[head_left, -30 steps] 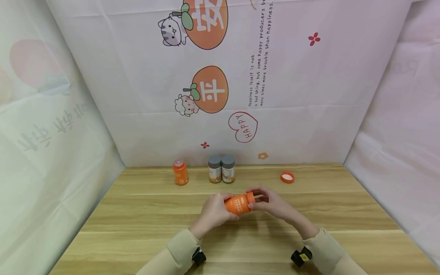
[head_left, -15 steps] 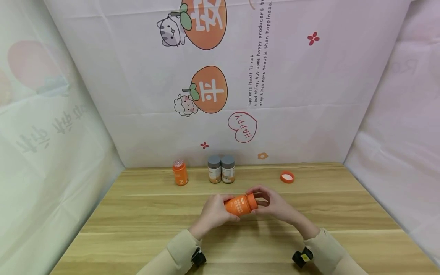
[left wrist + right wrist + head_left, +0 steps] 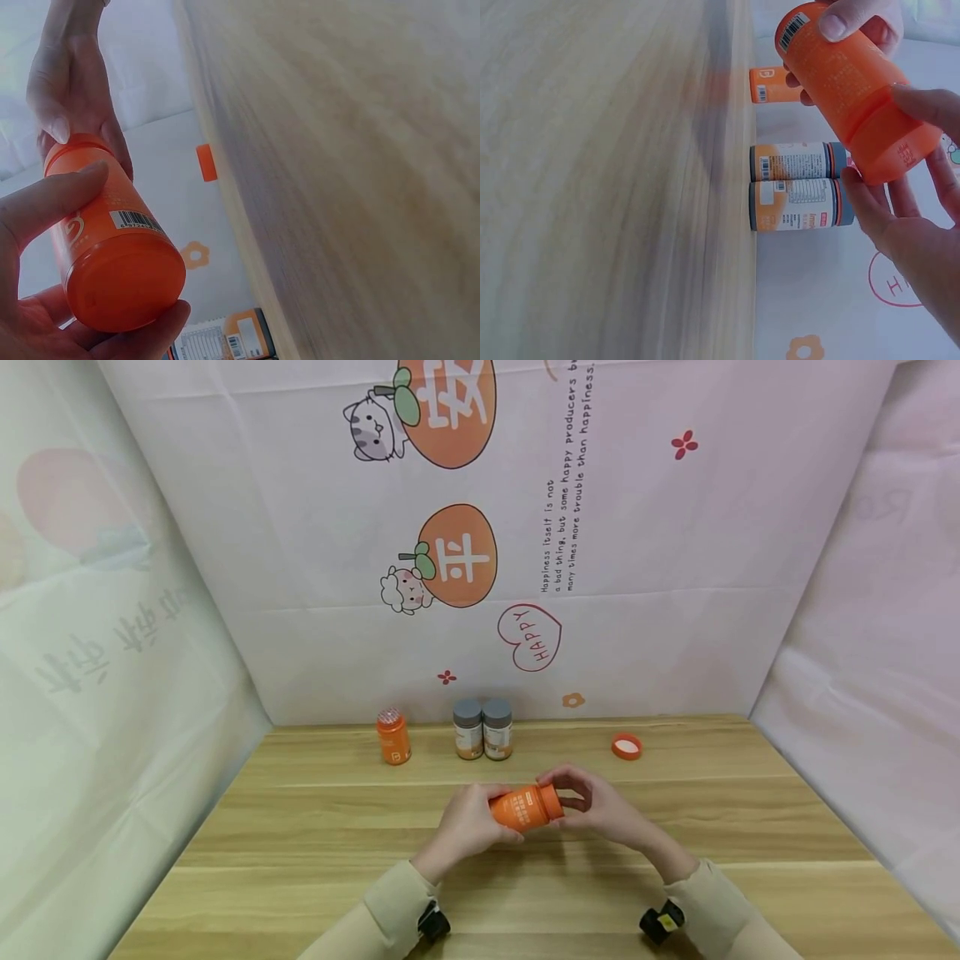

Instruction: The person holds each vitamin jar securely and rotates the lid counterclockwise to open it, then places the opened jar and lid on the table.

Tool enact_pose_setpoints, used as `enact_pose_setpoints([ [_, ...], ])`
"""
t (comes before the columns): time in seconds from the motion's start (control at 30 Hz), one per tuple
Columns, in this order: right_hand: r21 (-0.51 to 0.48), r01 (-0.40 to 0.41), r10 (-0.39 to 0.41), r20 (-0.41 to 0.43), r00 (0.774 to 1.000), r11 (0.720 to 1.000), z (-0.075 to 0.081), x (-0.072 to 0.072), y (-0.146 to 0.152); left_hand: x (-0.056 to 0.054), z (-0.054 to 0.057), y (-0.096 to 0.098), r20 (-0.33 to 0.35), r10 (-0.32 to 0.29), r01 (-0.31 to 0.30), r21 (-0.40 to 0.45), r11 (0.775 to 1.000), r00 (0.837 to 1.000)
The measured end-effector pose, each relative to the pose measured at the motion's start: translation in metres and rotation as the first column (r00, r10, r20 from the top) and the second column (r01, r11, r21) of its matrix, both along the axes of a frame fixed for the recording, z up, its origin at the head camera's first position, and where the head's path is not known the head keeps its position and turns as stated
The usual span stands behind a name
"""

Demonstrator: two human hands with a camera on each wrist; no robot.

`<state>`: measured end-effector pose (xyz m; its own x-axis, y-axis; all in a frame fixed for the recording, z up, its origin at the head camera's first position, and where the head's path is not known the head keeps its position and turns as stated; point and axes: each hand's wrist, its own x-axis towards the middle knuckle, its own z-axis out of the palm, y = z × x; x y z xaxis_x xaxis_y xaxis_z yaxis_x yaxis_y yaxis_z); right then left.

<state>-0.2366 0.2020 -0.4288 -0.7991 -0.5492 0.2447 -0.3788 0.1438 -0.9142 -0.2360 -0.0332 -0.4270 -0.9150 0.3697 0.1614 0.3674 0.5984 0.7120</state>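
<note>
Orange bottle, held tilted above the surface.
Left hand grips its body, right hand pinches its cap; both wrist views reveal a barcode hidden from the head view, which shows white lettering.

Wood-grain table: 3 bottles, 1 cap.

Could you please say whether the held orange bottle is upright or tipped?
Tipped: in the head view, the orange bottle slants, cap toward the right hand.
</note>
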Motion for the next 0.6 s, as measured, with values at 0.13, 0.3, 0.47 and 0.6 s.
enact_pose_setpoints([
  [0.13, 0.051, 0.041, -0.042, 0.015, 0.999, 0.998, 0.003, 0.002, 0.0, 0.001, 0.0, 0.0, -0.006, -0.001, 0.001, -0.004, 1.0, 1.0],
  [0.3, 0.129, 0.143, -0.153, 0.078, 0.985, 0.981, 0.009, 0.006, -0.004, 0.001, 0.0, 0.0, -0.014, -0.009, 0.009, -0.009, 1.0, 1.0],
  [0.47, 0.176, 0.203, -0.221, 0.088, 0.971, 0.963, 0.013, 0.007, -0.007, 0.002, 0.001, 0.001, -0.012, -0.012, 0.012, -0.012, 1.0, 1.0],
  [0.6, 0.229, 0.234, -0.262, 0.102, 0.96, 0.945, 0.014, 0.008, -0.008, 0.003, 0.001, 0.002, -0.022, -0.001, 0.0, -0.027, 1.0, 1.0],
])
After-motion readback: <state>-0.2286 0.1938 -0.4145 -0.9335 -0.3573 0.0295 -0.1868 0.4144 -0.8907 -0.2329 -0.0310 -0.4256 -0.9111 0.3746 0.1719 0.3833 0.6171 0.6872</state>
